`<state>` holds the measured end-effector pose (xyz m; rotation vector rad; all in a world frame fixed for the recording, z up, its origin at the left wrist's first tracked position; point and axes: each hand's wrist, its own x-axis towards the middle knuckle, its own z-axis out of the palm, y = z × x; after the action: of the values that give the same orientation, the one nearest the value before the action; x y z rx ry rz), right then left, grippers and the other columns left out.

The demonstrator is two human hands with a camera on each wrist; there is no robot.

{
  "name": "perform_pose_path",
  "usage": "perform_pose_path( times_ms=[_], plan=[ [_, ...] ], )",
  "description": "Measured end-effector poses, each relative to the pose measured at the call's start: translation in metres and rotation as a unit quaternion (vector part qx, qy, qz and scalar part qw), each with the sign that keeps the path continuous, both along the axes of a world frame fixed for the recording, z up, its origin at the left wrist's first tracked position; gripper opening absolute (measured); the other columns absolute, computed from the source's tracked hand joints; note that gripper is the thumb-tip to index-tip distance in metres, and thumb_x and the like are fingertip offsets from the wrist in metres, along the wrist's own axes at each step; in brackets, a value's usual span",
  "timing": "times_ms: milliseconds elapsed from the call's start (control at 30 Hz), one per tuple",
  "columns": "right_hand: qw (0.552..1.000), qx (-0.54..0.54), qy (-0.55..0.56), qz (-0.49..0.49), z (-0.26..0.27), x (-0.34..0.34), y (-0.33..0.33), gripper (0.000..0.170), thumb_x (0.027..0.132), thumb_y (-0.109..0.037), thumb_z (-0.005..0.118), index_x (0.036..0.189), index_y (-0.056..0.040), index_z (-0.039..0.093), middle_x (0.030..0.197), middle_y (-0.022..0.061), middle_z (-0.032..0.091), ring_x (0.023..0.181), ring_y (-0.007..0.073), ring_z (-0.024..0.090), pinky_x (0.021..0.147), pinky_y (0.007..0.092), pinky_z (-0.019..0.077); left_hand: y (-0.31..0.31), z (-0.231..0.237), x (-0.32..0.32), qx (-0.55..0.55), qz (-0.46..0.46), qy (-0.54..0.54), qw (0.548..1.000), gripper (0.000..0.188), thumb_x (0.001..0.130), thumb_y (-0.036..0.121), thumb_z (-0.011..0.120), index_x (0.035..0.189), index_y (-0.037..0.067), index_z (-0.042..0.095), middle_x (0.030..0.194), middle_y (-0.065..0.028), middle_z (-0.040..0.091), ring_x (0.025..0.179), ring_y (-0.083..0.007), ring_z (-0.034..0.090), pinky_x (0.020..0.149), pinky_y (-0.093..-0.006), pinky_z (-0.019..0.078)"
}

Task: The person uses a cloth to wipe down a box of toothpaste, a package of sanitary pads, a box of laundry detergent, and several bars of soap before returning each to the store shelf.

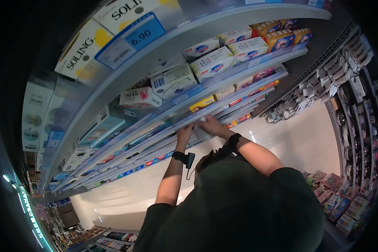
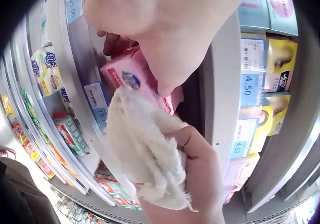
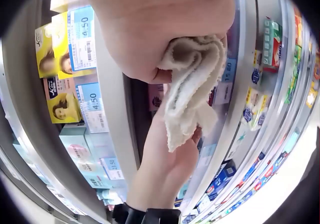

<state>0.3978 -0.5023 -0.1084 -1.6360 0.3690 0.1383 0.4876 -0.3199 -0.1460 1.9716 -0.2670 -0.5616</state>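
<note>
In the left wrist view my left hand (image 2: 162,31) pinches a pink box (image 2: 134,77) at a shelf compartment, thumb on its near side and some fingers behind it. My right hand (image 2: 201,171) grips a crumpled white cloth (image 2: 142,146), which hangs just below and partly over the box. The right wrist view shows the cloth (image 3: 192,91) bunched inside the curled right hand (image 3: 165,34), with the left hand (image 3: 172,159) beneath. From the head view, both hands, left (image 1: 185,133) and right (image 1: 213,126), are close together at a middle shelf edge, the cloth (image 1: 202,129) between them.
Shelf tiers with price tags (image 2: 251,86) surround the hands. White soap boxes (image 1: 212,63) and a SOLING box (image 1: 140,98) stand on an upper shelf (image 1: 235,77). Yellow boxes (image 3: 64,101) sit beside the compartment. Tiled floor (image 1: 298,130) and another rack (image 1: 357,122) lie to the right.
</note>
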Motion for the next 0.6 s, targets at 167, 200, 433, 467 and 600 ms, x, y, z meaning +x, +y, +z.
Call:
perform_pose_path(
  times_ms=[167,200,433,467,600],
  plan=[
    [0.991,-0.113,-0.073,0.002,-0.003,0.020,-0.016,0.050,0.085,-0.021,0.067,0.132,-0.0022,0.066,0.127,0.0254,0.070,0.120,0.0397,0.066,0.102,0.0438,0.0522,-0.008,-0.009,-0.005,-0.106,0.010,-0.090,0.990,0.039,0.094,0.022,0.078,0.123,-0.003,0.069,0.113,-0.0124,0.074,0.110,-0.0222,0.068,0.098,-0.0371,0.0522],
    [0.991,-0.113,-0.075,0.000,0.005,0.020,-0.020,0.050,0.085,-0.021,0.067,0.132,-0.0022,0.066,0.127,0.0254,0.070,0.120,0.0397,0.066,0.102,0.0438,0.0522,-0.007,-0.005,-0.005,-0.106,0.009,-0.092,0.990,0.039,0.094,0.022,0.078,0.123,-0.003,0.069,0.113,-0.0124,0.074,0.110,-0.0222,0.068,0.098,-0.0371,0.0522],
    [0.984,-0.148,-0.075,0.063,0.025,0.017,-0.028,0.050,0.087,-0.024,0.067,0.134,-0.0046,0.066,0.131,0.0256,0.067,0.120,0.0420,0.064,0.104,0.0433,0.0511,0.009,-0.003,0.008,0.053,-0.056,-0.150,0.986,0.039,0.097,0.028,0.076,0.125,0.002,0.071,0.124,-0.0142,0.072,0.113,-0.0251,0.068,0.100,-0.0364,0.0519],
    [0.982,-0.158,-0.068,0.083,0.028,0.019,-0.031,0.051,0.088,-0.025,0.067,0.134,-0.0045,0.065,0.131,0.0251,0.067,0.120,0.0414,0.064,0.105,0.0432,0.0510,0.010,0.010,0.008,0.052,-0.041,-0.082,0.994,0.040,0.096,0.031,0.076,0.123,0.002,0.071,0.122,-0.0144,0.073,0.113,-0.0267,0.068,0.100,-0.0379,0.0517],
    [0.977,-0.155,-0.097,0.110,0.042,0.018,-0.039,0.052,0.090,-0.027,0.067,0.137,-0.0041,0.063,0.135,0.0241,0.066,0.122,0.0397,0.064,0.106,0.0424,0.0501,0.020,-0.003,0.018,0.052,-0.020,-0.136,0.989,0.042,0.096,0.038,0.074,0.119,0.004,0.072,0.115,-0.0144,0.074,0.110,-0.0293,0.068,0.098,-0.0423,0.0518]
  ],
)
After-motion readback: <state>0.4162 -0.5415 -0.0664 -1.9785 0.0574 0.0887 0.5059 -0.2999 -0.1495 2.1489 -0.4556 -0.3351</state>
